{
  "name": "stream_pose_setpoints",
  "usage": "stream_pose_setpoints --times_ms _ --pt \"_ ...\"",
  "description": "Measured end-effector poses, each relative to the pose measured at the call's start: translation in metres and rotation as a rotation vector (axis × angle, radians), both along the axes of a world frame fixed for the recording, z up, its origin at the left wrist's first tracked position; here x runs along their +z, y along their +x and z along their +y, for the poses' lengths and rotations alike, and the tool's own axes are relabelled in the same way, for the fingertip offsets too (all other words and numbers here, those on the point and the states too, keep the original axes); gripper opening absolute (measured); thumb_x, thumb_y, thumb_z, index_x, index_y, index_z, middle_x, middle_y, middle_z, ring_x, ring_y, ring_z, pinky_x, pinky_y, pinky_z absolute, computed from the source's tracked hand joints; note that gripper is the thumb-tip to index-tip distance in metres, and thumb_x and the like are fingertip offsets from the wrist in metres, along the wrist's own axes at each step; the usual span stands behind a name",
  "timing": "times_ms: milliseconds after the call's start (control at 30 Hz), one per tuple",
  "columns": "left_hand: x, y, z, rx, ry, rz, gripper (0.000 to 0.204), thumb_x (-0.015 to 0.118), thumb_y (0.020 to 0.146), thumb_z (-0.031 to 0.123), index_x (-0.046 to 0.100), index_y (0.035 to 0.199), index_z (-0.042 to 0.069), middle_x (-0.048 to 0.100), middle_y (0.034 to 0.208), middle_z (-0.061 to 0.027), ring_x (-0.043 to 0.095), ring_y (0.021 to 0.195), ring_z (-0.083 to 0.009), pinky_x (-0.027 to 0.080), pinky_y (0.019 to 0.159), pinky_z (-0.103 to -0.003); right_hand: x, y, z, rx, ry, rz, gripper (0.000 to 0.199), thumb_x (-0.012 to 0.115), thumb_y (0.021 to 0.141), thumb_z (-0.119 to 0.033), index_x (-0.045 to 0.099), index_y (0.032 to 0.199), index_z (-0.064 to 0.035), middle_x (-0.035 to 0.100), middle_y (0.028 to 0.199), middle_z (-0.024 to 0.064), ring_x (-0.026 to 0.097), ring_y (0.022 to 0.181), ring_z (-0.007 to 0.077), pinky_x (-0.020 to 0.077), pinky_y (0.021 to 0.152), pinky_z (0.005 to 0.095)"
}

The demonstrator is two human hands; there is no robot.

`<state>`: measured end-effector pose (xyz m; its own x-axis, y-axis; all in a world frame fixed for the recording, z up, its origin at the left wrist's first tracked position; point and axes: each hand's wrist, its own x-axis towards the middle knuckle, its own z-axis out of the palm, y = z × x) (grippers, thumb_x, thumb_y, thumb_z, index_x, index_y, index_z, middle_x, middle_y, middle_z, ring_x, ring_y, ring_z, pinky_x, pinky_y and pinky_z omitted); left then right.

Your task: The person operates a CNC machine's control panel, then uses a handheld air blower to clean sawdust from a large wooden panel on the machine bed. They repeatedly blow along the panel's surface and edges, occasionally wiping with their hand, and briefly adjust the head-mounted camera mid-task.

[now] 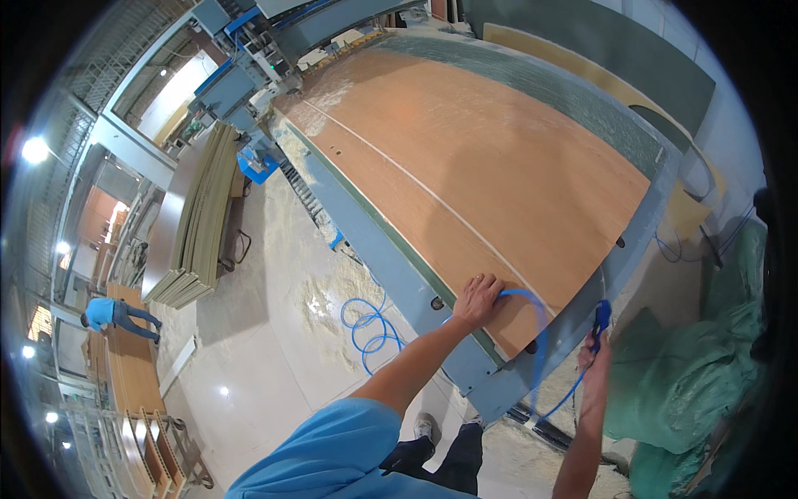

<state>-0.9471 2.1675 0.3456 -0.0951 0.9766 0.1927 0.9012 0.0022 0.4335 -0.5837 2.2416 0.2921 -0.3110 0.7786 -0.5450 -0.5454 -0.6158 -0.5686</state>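
Note:
A wood-faced panel (499, 175) with a pale groove along its length lies on the bed of a large machine. My left hand (480, 301) rests on the panel's near left corner, fingers curled over a blue air hose (524, 293). Past the fingers the hose loops down to the right. Off the panel's near right edge, my right hand (595, 356) is closed around a blue air blow gun (602, 316), its nozzle toward the machine's edge. White dust is scattered on the panel's far left part.
The machine's head and gantry (266, 54) stand at the far end. Coiled hose (370, 328) lies on the dusty floor at left. A stack of boards (195, 216) stands farther left, and another person (112, 314) bends over planks. Green sheeting (682, 382) is heaped at right.

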Motion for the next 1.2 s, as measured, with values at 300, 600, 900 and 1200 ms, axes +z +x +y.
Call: stream_pose_setpoints --times_ms 300,600,900,1200 --pt "-0.008 -0.007 -0.026 -0.093 0.05 -0.202 0.039 0.07 0.086 0.016 0.067 0.125 0.017 0.057 0.13 -0.0098 0.052 0.124 -0.0354 0.043 0.107 -0.047 0.014 -0.046 -0.171 0.058 -0.078 -0.028 0.047 0.05 0.103 -0.055 0.059 0.092 -0.0098 0.052 0.068 -0.0044 0.038 0.039 0.0074 0.0282 0.037 0.0253" --pt "-0.009 -0.024 -0.032 -0.27 0.002 -0.183 0.049 0.072 0.085 0.014 0.063 0.133 0.016 0.049 0.144 -0.0125 0.043 0.135 -0.0376 0.041 0.111 -0.047 0.029 -0.046 -0.244 0.15 -0.097 -0.09 0.048 0.049 0.104 -0.055 0.058 0.092 -0.009 0.051 0.065 -0.0043 0.035 0.039 0.0068 0.0229 0.039 0.0257" --pt "-0.035 -0.032 -0.021 -0.337 0.096 -0.14 0.052 0.071 0.087 0.015 0.06 0.138 0.014 0.049 0.148 -0.0153 0.046 0.135 -0.0363 0.042 0.111 -0.045 0.047 -0.044 -0.245 0.228 -0.086 -0.239 0.048 0.051 0.103 -0.054 0.059 0.086 -0.0102 0.048 0.06 -0.0037 0.033 0.037 0.0066 0.0231 0.038 0.0247" --pt "-0.041 -0.045 -0.012 -0.339 0.077 -0.149 0.048 0.068 0.089 0.015 0.063 0.137 0.018 0.051 0.146 -0.0165 0.047 0.133 -0.0385 0.035 0.113 -0.046 0.027 -0.052 -0.246 0.244 -0.043 -0.272 0.047 0.053 0.102 -0.05 0.063 0.087 -0.0066 0.05 0.062 -0.0032 0.036 0.041 0.0067 0.0273 0.041 0.0262"
